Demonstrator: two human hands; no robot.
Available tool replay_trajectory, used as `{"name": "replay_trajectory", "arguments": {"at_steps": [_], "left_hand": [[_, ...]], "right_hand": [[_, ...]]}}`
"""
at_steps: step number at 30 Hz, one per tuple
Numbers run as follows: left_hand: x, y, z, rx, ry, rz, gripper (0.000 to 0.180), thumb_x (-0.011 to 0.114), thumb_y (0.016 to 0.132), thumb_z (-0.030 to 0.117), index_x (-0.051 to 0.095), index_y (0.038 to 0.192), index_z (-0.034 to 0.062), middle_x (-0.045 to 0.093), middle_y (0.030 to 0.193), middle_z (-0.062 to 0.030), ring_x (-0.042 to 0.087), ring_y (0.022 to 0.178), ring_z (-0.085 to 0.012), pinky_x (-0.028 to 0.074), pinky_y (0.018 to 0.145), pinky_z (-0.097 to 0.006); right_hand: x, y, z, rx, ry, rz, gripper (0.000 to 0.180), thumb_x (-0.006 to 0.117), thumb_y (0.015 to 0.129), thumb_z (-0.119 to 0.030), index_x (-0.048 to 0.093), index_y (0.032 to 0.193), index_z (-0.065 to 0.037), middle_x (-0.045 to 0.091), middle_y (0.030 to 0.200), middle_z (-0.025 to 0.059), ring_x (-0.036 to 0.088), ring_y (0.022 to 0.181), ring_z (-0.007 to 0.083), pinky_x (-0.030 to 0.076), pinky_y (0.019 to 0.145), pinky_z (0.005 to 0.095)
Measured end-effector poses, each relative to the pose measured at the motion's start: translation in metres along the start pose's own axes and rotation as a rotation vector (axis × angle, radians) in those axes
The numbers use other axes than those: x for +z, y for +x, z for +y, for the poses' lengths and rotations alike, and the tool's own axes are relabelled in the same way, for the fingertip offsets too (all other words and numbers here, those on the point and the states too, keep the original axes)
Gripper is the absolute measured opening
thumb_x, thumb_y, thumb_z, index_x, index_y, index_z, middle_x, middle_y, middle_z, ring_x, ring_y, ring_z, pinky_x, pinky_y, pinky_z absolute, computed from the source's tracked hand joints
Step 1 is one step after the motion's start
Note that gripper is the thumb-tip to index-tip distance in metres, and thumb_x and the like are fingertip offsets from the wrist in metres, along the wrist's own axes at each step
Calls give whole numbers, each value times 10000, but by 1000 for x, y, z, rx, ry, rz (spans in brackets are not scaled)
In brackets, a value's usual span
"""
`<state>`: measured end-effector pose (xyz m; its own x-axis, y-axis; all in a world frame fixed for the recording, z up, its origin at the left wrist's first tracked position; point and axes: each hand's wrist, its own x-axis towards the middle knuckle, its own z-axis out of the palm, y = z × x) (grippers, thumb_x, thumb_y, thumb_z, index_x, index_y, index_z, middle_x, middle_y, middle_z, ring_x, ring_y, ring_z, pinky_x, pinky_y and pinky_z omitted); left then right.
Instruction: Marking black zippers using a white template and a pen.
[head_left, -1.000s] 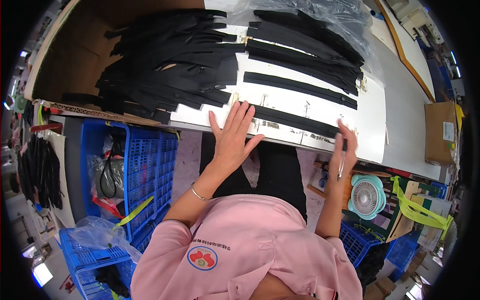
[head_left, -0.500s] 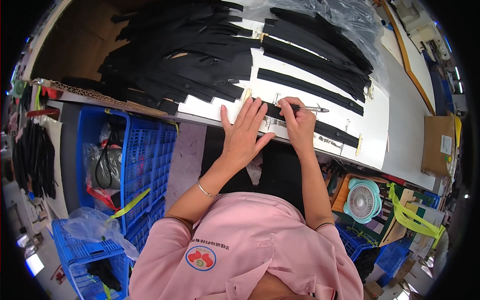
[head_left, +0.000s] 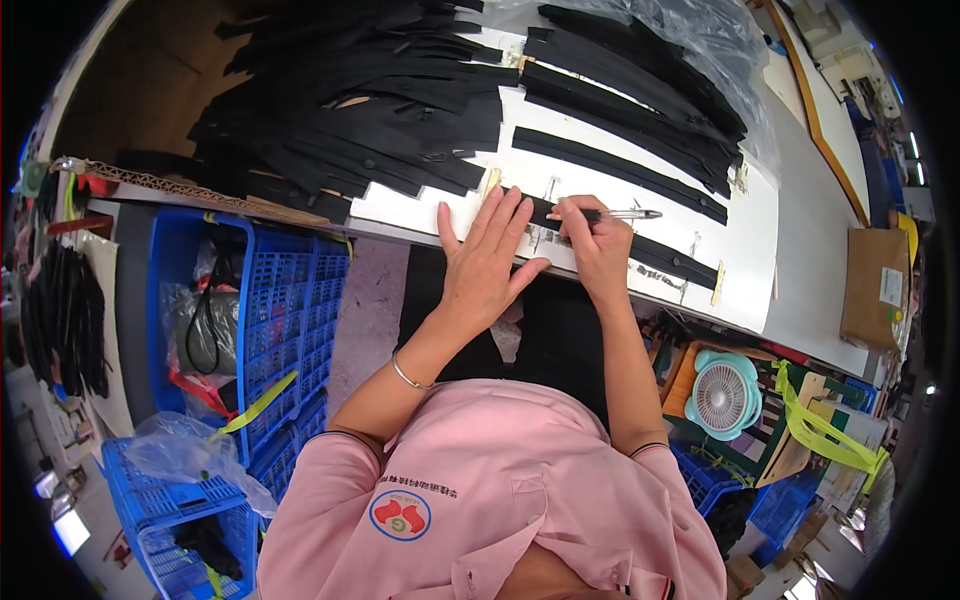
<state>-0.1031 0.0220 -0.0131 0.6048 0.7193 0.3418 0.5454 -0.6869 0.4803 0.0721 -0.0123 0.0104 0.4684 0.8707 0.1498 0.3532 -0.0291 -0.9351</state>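
A narrow black fabric strip (head_left: 665,258) lies along the near edge of the white board (head_left: 745,300). My left hand (head_left: 487,262) presses flat on the strip's left end, its fingers stretched out and the thumb apart. In my right hand (head_left: 598,250) is a pen (head_left: 630,214), pinched between thumb and fingers. The pen slants to the left, its tip at the strip just right of my left fingers. Beyond it rests a second black strip (head_left: 620,172), parallel to the first. Dark marks (head_left: 655,275) show on the board below the near strip.
A large heap of black strips (head_left: 350,130) covers the far left, with another stack (head_left: 635,95) at the far right. Clear plastic film (head_left: 700,50) lies behind. Blue crates (head_left: 290,310) stand below left. A turquoise fan (head_left: 724,395) and a cardboard box (head_left: 875,288) are at the right.
The right hand and pen have shifted very slightly, and the pen's tip shows more plainly at the strip. My left hand stays flat in the same place.
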Motion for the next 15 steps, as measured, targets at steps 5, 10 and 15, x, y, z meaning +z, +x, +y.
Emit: {"name": "replay_trajectory", "arguments": {"at_steps": [5, 10, 15], "left_hand": [[0, 1, 1, -21, -12, -21, 735, 740, 909, 392, 470, 1533, 111, 439, 1601, -80, 352, 1517, -249, -8, 1197, -661], [0, 3, 3, -15, -14, -31, 727, 735, 913, 393, 475, 1532, 115, 441, 1599, -80, 353, 1516, -249, -12, 1198, -657], [-3, 4, 3, -25, 14, -54, 732, 754, 890, 383, 493, 1507, 88, 450, 1589, -94, 365, 1509, -254, 30, 1183, -697]], "right_hand": [[-1, 0, 6, -40, 30, -86, 210, 691, 967, -135, 750, 917, 60, 764, 824, 81, 686, 670, 112, 500, 601, 260], [0, 0, 11, -97, -73, -66, 215, 706, 954, -176, 760, 873, 16, 751, 760, 77, 693, 615, 168, 508, 583, 278], [-5, -1, 9, -153, -104, -84, 223, 700, 951, -171, 753, 837, 13, 752, 765, 70, 692, 620, 168, 509, 584, 273]]}}
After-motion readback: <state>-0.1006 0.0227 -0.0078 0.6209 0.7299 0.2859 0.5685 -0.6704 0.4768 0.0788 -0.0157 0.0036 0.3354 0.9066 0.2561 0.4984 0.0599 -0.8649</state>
